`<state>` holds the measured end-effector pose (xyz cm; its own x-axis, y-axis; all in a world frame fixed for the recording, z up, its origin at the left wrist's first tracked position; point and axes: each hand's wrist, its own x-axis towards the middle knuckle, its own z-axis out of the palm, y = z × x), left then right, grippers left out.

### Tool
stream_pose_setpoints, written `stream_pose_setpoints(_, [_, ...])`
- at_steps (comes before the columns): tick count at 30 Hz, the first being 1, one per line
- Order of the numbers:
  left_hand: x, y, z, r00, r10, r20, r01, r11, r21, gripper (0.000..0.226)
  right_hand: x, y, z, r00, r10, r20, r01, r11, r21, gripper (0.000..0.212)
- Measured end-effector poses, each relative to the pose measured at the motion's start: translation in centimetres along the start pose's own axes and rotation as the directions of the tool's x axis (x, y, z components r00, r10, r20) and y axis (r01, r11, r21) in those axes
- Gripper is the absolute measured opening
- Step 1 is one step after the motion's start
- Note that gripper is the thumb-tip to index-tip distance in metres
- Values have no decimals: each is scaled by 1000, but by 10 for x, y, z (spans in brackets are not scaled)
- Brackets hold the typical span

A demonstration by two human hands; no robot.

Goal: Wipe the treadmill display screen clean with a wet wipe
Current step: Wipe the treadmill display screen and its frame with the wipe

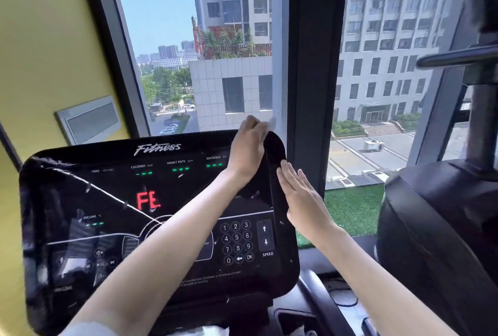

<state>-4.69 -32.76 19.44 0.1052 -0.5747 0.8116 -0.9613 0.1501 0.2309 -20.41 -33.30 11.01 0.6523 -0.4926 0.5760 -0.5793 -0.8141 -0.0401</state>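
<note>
Tall windows (167,39) stand behind the screen (121,195), which shows streaks across its left part. The left hand (248,147) pinches a pale, blurred wipe (272,122) at the top right corner, and the right hand (301,195) rests flat-fingered against the right edge. Wiping looks partway through, with the keypad (237,241) probably still to do.

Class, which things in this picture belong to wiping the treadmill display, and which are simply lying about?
Belong to the job:
treadmill display screen
wet wipe, blurred, pinched by the left hand at the screen's top right corner
right hand, flat against the screen's right edge

Lying about:
neighbouring black machine
window
grey wall panel
</note>
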Motion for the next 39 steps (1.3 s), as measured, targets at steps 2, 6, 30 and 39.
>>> stream_pose_setpoints(2, [-11, 7, 4, 996, 90, 19, -91, 995, 43, 16, 0, 0, -2, 1000, -4, -16, 4, 1000, 8, 85])
stream_pose_setpoints(6, [-19, 7, 3, 913, 294, 284, -324, 944, 67, 18, -1, -1, -1, 997, 21, -79, -16, 998, 63, 78])
stream_pose_setpoints(30, [-23, 3, 13, 958, 179, 224, -198, 978, 66, 14, -47, -1, 28, 996, 81, -28, -82, 996, -38, 76])
stream_pose_setpoints(39, [-34, -2, 4, 968, 133, 214, -127, 991, -40, 16, -45, -5, 34, 992, 127, -24, -128, 991, -39, 77])
